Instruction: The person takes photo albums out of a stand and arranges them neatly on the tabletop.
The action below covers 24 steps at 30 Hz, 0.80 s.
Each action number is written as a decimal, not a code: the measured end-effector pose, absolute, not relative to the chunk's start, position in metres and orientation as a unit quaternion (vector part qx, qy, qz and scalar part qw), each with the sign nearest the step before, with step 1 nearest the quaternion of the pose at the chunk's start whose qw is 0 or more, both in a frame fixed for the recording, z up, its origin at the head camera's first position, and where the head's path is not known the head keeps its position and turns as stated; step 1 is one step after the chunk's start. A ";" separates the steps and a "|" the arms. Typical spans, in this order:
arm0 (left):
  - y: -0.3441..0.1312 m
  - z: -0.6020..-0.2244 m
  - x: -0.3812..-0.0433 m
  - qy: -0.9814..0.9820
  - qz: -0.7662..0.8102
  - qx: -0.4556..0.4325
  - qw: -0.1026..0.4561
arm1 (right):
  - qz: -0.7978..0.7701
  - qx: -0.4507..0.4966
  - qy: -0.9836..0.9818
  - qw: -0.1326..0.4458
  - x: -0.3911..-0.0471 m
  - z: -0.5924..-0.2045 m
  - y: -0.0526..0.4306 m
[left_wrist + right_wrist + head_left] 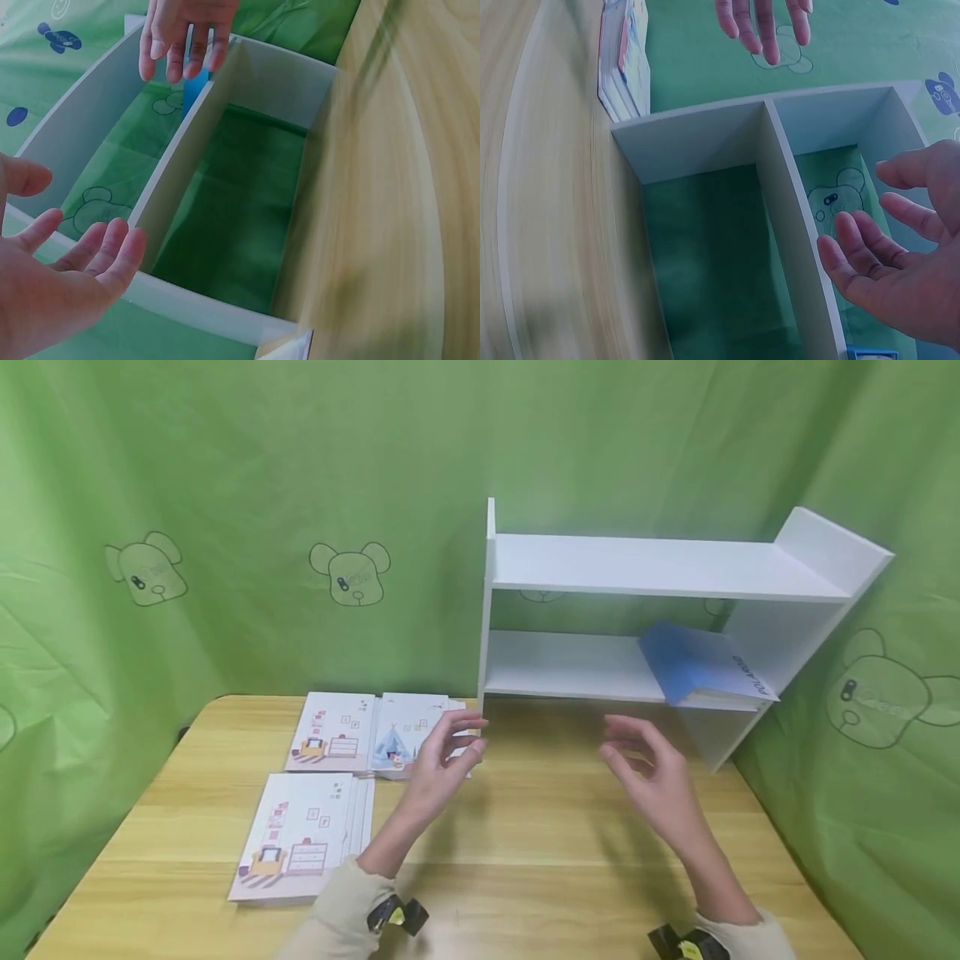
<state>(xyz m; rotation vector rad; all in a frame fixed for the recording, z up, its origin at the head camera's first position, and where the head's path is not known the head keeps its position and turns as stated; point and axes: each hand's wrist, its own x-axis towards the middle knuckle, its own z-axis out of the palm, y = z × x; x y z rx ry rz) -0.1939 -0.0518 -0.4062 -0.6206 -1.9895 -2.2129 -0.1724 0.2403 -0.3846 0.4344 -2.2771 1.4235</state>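
My left hand (444, 768) hovers over the table, its fingers loosely bent and holding nothing. It overlaps the right edge of a stack of illustrated booklets (408, 727) in the head view. Across from it, my right hand (652, 777) is raised with relaxed fingers and nothing in its grasp. Behind both hands stands a white two-tier shelf (630, 564). On its lower board, at the right end, a blue-and-white binder (701, 664) marked POLAROID leans by the side panel. The left wrist view shows both palms apart in front of the shelf.
Two more booklet stacks lie at the left, one at the back (333, 727) and one nearer (292, 835), their covers showing drawn furniture. A green curtain (262, 468) with bear faces surrounds the wooden table (540, 877).
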 end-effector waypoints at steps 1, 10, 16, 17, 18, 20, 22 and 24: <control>-0.050 -0.407 -0.194 -0.653 -0.727 -0.205 0.049 | 0.512 0.155 -0.818 0.211 -0.172 -0.384 0.242; -0.032 -0.409 -0.198 -0.648 -0.731 -0.211 0.044 | 0.506 0.137 -0.822 0.223 -0.170 -0.386 0.257; -0.020 -0.408 -0.201 -0.658 -0.720 -0.217 0.044 | 0.499 0.132 -0.827 0.223 -0.169 -0.388 0.264; -0.018 -0.408 -0.202 -0.659 -0.719 -0.217 0.043 | 0.500 0.131 -0.827 0.223 -0.168 -0.388 0.266; -0.015 -0.408 -0.202 -0.660 -0.718 -0.216 0.041 | 0.500 0.131 -0.827 0.223 -0.168 -0.389 0.268; -0.011 -0.409 -0.203 -0.659 -0.720 -0.215 0.039 | 0.497 0.130 -0.828 0.226 -0.168 -0.390 0.271; -0.008 -0.410 -0.203 -0.656 -0.723 -0.213 0.039 | 0.498 0.129 -0.827 0.229 -0.168 -0.390 0.273; -0.004 -0.411 -0.203 -0.655 -0.724 -0.212 0.040 | 0.495 0.127 -0.828 0.232 -0.168 -0.389 0.276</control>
